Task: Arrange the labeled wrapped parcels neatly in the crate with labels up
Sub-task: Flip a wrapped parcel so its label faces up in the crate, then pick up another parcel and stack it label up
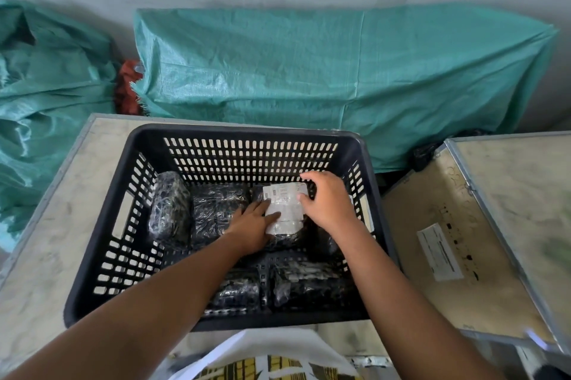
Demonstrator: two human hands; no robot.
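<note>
Partway through, by the look of things. Inside the black slotted crate (pixel 102 243), on a pale worktop (pixel 46 225), several parcels wrapped in dark glossy film. Only one showing a white label to the camera: the labelled parcel (pixel 285 209), lying near the far right of the crate floor with its label facing up and both hands on it. Left hand (pixel 251 229) laid flat, fingers stretched out and together, tips pressing on the label's left edge; nothing gripped, more a steadying push. Right hand (pixel 327 202) curled over the parcel's far right corner, thumb at the label's right edge and fingers bent over the far side; half closed, apparently pinching the parcel lightly, though the contact under the palm is hidden. Along the far left, an upright wrapped parcel (pixel 170 209) leaning by the side wall, no label visible. Next to it, a flat dark parcel (pixel 216 209) touching the labelled one, also no label showing. Nearer the camera, two more wrapped parcels (pixel 309 287) side by side against the near wall, partly hidden by the forearms, labels not seen. Judged from this: one parcel set label up and being squared off; the rest probably needing a turn or a check, and the upright one laying flat. Film shiny and crinkled, likely slippery. Label pale, printed, text too small to read.
</note>
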